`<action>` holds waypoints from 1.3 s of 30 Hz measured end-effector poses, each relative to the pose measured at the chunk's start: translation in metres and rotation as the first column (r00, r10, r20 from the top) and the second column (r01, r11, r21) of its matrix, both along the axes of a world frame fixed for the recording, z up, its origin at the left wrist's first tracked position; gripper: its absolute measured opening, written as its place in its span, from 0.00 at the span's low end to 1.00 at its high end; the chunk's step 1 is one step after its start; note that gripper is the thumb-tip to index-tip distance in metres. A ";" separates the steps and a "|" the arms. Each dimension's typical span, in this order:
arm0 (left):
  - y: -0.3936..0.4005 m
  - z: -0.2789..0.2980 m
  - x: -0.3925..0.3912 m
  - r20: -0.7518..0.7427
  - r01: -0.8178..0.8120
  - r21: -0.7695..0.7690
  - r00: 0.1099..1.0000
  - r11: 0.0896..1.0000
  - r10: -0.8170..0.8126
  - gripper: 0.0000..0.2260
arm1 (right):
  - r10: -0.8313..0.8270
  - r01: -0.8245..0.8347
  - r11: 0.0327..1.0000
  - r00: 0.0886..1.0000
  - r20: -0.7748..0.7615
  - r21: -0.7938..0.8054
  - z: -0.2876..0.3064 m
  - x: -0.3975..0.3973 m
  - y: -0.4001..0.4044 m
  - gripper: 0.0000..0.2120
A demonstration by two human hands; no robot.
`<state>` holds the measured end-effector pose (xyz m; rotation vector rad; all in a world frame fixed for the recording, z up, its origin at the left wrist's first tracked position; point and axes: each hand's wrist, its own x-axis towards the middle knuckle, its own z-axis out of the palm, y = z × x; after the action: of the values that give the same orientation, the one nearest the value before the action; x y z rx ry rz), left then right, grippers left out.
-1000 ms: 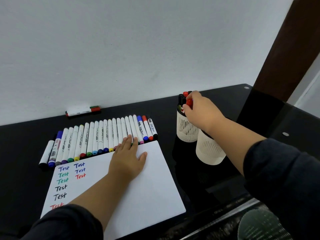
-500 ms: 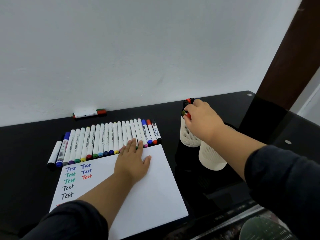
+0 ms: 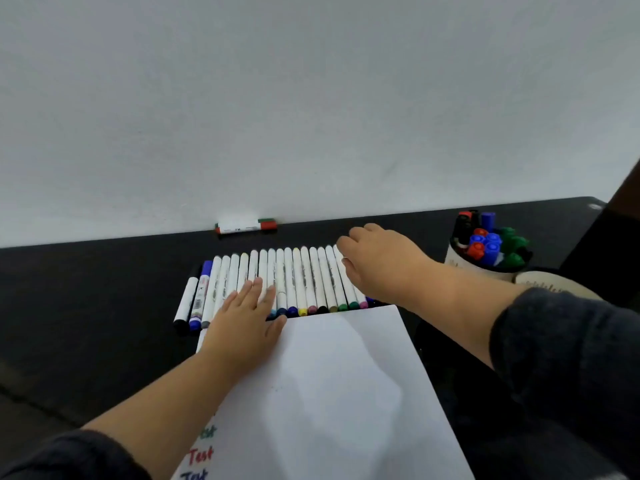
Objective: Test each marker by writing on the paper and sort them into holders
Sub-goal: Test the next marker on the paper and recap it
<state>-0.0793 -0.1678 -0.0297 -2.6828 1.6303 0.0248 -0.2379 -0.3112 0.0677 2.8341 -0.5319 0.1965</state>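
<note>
The right hand point(image 3: 381, 261) hovers with curled fingers over the right end of the marker row point(image 3: 294, 282) on the bench point(image 3: 86, 306); whether its grip pinches one is unclear. The left hand point(image 3: 242, 327) presses flat on the paper point(image 3: 329, 393). The markers look light, stiff and slick, best pinched mid-barrel.

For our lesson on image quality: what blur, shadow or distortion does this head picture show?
Head view: right hand motion-blurred over the marker row; soft shadow across the paper; table edge tilts from the wide-angle lens; lighting is soft and even.
</note>
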 end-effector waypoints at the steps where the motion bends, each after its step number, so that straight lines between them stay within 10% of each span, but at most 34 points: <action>1: 0.006 0.001 0.010 0.002 -0.013 0.012 1.000 1.000 0.013 0.27 | 0.025 -0.025 1.000 1.000 -0.011 -0.004 -0.003 0.011 0.000 0.15; 15: 0.054 -0.009 0.078 -0.058 -0.017 -0.044 0.998 0.999 0.014 0.30 | 0.201 -0.201 0.980 0.979 -0.025 0.008 -0.049 0.162 -0.013 0.16; 39: 0.053 -0.018 0.090 -0.194 -0.022 -0.088 0.981 0.996 0.005 0.30 | -0.052 0.057 0.987 0.998 -0.039 0.148 -0.084 0.260 -0.052 0.17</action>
<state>0.0110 -0.1151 -0.0479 -2.8394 1.7018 0.2255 0.0220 -0.3634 -0.0164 2.9566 -0.6405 0.1002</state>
